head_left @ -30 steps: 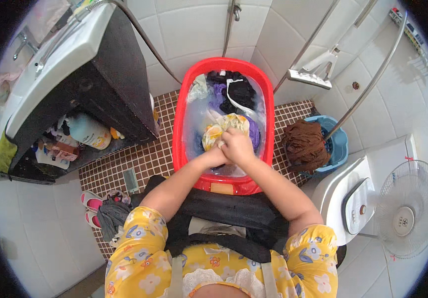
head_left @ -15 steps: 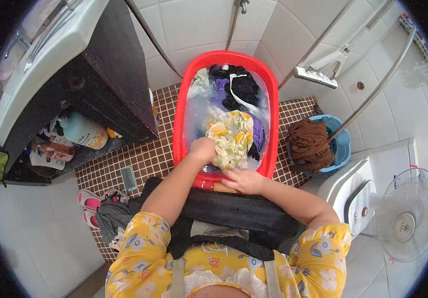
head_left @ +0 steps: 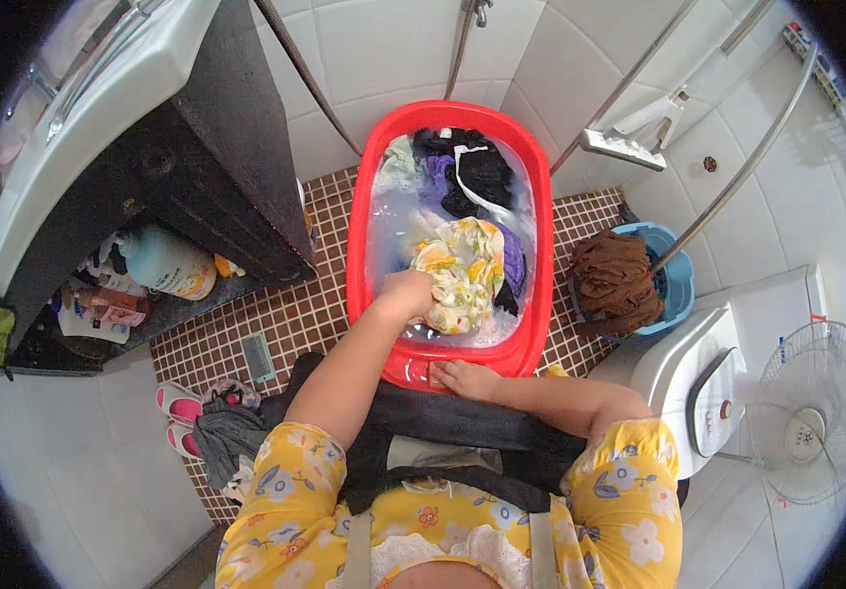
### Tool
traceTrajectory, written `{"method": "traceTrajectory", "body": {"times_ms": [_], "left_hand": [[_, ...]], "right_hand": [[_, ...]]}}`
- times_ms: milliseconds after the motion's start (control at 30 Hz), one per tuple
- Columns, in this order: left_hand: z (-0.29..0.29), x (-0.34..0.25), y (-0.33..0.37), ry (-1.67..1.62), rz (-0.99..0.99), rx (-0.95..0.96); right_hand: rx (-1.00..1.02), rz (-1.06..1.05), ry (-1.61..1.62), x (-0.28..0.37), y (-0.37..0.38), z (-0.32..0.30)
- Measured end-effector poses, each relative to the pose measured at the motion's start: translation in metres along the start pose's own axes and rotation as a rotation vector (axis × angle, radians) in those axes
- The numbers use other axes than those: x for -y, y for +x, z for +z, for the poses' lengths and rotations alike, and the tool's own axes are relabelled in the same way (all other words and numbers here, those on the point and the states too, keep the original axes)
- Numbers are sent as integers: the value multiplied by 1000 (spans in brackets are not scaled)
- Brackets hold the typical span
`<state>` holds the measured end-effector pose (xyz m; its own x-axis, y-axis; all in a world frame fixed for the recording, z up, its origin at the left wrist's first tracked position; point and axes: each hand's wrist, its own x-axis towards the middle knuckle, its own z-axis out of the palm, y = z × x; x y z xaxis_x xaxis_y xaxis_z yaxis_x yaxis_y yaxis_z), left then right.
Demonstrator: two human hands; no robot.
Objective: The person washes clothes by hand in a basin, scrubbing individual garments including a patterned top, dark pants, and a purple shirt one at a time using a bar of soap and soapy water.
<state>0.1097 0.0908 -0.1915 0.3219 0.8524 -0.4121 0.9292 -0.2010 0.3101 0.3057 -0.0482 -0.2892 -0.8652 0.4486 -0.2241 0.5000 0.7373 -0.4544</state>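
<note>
A red tub (head_left: 357, 221) full of cloudy water and wet laundry stands before me. My left hand (head_left: 407, 294) is closed on the edge of a white cloth with a yellow and green print (head_left: 464, 270), which lies bunched at the water's surface. My right hand (head_left: 470, 380) rests at the tub's near rim, its fingers curled over a small tan bar that looks like soap (head_left: 436, 371), mostly hidden under them. Farther back in the water lie a black garment with a white strap (head_left: 487, 175), purple cloth (head_left: 512, 258) and a pale green cloth (head_left: 398, 165).
To the right, a blue basin (head_left: 676, 280) holds a brown mop or cloth (head_left: 614, 283), near a toilet (head_left: 712, 378) and a fan (head_left: 804, 432). At left stand a dark cabinet (head_left: 236, 147) with bottles (head_left: 167, 260), pink-lined shoes (head_left: 179, 404) and grey cloth (head_left: 231, 432).
My right hand has left the printed cloth's near edge and come down onto the tan bar at the rim. The left hand still grips the cloth.
</note>
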Motion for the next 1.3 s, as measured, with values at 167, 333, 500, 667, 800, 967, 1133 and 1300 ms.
{"method": "traceTrajectory", "body": {"times_ms": [167,333,500,667,800,967,1133,1300], "left_hand": [[3,-1,4,-13,73,119],[9,1,10,-21,133,86],[6,-3,12,-31,162,198],[23,8,9,20,239,344],[54,22,14,119,304,363],[40,28,-4,-67,227,618],[86,57,-15,-100,434,480],[84,45,-16,-183,156,497]], "right_hand": [[120,104,109,-2,4,1],[64,93,187,-11,7,9],[25,54,280,-16,12,13],[207,104,404,-19,16,10],[416,583,874,-25,24,6],[553,308,836,-80,15,-67],[-309,625,762,-107,60,-90],[-354,136,203,-63,110,-18]]}}
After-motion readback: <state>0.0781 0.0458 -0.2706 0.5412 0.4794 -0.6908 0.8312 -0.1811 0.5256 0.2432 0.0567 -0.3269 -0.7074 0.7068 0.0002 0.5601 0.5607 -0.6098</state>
